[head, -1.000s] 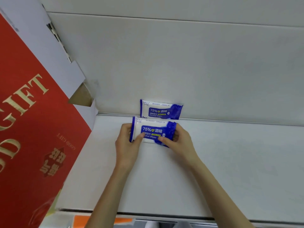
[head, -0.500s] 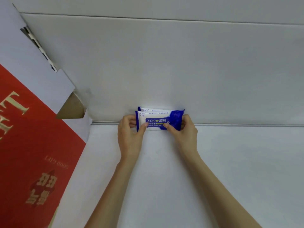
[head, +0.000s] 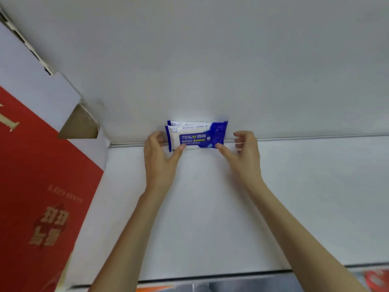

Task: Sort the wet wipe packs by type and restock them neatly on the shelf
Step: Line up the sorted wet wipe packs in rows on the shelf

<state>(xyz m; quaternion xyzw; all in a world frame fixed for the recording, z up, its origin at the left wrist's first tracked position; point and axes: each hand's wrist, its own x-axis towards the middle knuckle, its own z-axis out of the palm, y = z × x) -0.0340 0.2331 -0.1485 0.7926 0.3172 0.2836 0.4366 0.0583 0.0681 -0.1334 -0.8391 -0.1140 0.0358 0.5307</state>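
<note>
The front wipe pack [head: 195, 137] stands on its long edge at the far side of the shelf [head: 210, 218], against a matching rear pack [head: 182, 123] that backs onto the wall [head: 210, 70]. Its long axis runs left to right, straight ahead of both hands and equally near each. The left hand [head: 160, 159] sets its thumb tip on the lower left corner, fingers curled just beside that end. The right hand [head: 247, 153] touches the lower right corner by thumb only, fingers loosely curled apart from the pack. Neither clamps it. A red gift box [head: 42, 186] bounds the left; bare shelf shows right and near, so drawing back looks easy.
</note>
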